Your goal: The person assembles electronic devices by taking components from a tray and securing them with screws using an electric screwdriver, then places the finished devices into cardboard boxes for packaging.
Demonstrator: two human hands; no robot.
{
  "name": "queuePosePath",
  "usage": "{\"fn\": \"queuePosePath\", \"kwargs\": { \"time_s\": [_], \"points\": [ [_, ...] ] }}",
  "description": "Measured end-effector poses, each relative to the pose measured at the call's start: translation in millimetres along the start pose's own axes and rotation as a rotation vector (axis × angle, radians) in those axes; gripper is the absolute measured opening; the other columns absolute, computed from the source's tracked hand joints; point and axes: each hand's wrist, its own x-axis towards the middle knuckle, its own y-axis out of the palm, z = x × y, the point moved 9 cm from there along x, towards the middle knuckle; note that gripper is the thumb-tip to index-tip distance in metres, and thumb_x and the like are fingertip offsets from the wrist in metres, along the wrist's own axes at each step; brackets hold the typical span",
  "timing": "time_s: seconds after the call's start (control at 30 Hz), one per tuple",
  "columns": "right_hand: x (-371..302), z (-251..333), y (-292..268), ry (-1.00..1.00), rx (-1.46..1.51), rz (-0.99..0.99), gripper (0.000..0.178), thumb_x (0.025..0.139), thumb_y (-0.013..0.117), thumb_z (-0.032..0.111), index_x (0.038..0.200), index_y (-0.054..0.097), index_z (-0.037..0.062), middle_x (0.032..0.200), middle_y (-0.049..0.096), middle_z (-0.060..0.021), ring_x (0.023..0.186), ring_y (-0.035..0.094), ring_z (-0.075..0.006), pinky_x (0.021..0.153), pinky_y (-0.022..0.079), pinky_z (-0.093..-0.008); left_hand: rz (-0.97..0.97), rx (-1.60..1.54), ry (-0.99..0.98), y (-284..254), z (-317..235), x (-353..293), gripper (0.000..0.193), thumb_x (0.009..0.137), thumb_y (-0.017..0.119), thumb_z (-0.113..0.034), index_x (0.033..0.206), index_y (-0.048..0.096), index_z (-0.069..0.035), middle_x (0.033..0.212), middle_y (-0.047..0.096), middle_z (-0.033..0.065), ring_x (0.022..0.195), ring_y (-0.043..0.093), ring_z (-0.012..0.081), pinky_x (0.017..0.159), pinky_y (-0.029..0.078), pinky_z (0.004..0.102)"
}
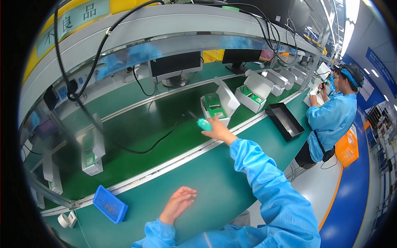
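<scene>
Just to the near left of the open white box (223, 120), a teal-handled tool (204, 124) is held in the right hand (218, 130), whose fingers are closed around the handle; the thin shaft is pointed past the box's left side, and its tip is blurred. On the near side of the box, well apart from it, the left hand (178, 204) is held over the teal surface (215, 173), its fingers loosely bent, half spread, with nothing grasped. Inside the box, a green item (214, 105) is seated, and the lid (226, 97) is raised on the right side. The box is carried by a dark green band (165, 124), along which a black cable (155, 146) is trailed to the box's left. Just to the right of the box, a second open box (247, 100) is placed with green contents, and more white boxes (278, 89) are lined up farther to the right. Nearer than those, to the right of the box, a black tray (284, 119) is set on the surface; well to the box's near left, a blue tray (121, 213) is set, with small dark bits (108, 206) held in it. Far to the box's right, a co-worker (334, 120) in blue is seen, with an orange basket (347, 149) placed alongside
</scene>
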Motion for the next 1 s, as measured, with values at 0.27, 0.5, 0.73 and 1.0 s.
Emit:
{"fn": "queuePosePath", "kwargs": {
  "time_s": [0.27, 0.5, 0.73, 1.0],
  "points": [
    [-14.8, 129.3, 64.7, -0.129, 0.221, 0.073, 0.051, 0.069, 0.069, 0.025, 0.11, 0.048, 0.0031, 0.108, 0.045, -0.0253, 0.091, 0.055, -0.0427, 0.08, 0.047, -0.045, -0.007, 0.024, -0.003, -1.2, -2.3, 0.4, 0.016, 0.085, 0.051, -0.001, 0.101, 0.052, -0.005, 0.106, 0.058, 0.0116, 0.095, 0.056, 0.0178, 0.08, 0.048, 0.0314],
    [-27.3, 216.3, 89.2, -0.299, 0.443, 0.101, 0.051, 0.067, 0.07, 0.026, 0.109, 0.049, 0.0035, 0.107, 0.047, -0.0242, 0.094, 0.053, -0.0419, 0.083, 0.044, -0.044, 0.011, 0.029, -0.006, -2.3, -2.2, -3.6, 0.018, 0.084, 0.053, -0.002, 0.101, 0.052, -0.006, 0.11, 0.057, 0.0111, 0.1, 0.053, 0.0194, 0.082, 0.043, 0.0312],
    [-54.8, 188.9, 6.6, -0.279, 0.469, -0.026, 0.053, 0.069, 0.069, 0.034, 0.111, 0.052, 0.0053, 0.082, 0.063, -0.0206, 0.076, 0.061, -0.0376, 0.068, 0.049, -0.042, -0.03, 0.039, 0.018, 0.9, -3.2, -6.9, 0.015, 0.084, 0.052, -0.001, 0.099, 0.053, -0.006, 0.105, 0.058, 0.0096, 0.093, 0.057, 0.0174, 0.076, 0.047, 0.0307],
    [-68.7, 38.1, -128.7, 0.142, 0.647, -0.42, 0.033, 0.073, 0.068, 0.018, 0.097, 0.053, 0.0013, 0.073, 0.062, -0.0091, 0.054, 0.061, -0.0155, 0.051, 0.051, -0.0289, -0.046, 0.027, 0.013, 2.9, -4.7, -5.7, 0.015, 0.084, 0.052, 0.0, 0.098, 0.053, -0.007, 0.102, 0.059, 0.0097, 0.091, 0.057, 0.0175, 0.073, 0.047, 0.0308]
  ]
}}
